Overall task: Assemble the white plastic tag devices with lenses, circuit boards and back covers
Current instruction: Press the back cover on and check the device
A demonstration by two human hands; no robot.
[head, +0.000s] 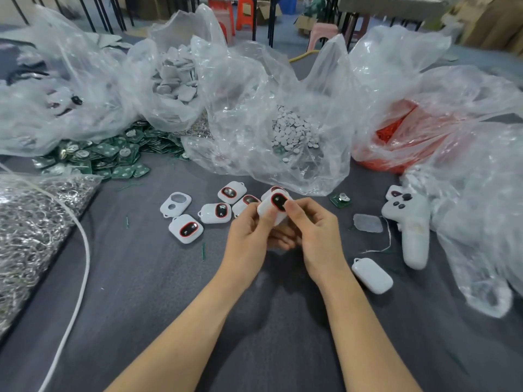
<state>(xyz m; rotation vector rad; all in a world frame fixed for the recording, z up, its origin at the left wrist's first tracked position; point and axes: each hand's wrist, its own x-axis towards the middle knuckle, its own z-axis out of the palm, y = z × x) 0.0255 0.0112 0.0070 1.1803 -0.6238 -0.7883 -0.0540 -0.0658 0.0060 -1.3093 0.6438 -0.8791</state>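
Head view: both hands meet at table centre, raised a bit off the grey cloth point(158, 278). The left hand point(249, 230) and right hand point(314, 230) each pinch the same white tag device point(268, 215), thumbs on its face and fingers curled behind. Its face is tilted up toward the camera w/ the dark red-rimmed lens point(278, 202) showing. Probably so the lens seat can be checked or pressed home; whether the back is closed can't be told, as the fingers hide it.

Just left of the hands lie shells w/ lenses fitted point(215, 213), face up and close together, prob. staged for the next step. One empty shell point(175, 204) sits beside them, its windows open. A closed white tag point(372, 275) lies apart at right, face down — likely set aside as done. A loose circuit board point(341, 200) is near the right hand.

Containers, all clear bags w/ mouths open toward the person for easy reach:
- grey pads bag point(175, 77), far centre-left, holding flat grey squarish pieces
- discs bag point(291, 128), centre, holding small white round discs
- red bag point(396, 131), at right, contents unclear
- rings bag point(34, 222), near left, holding metal rings

Green boards point(93, 157) are spilled in a heap on the cloth, not bagged.
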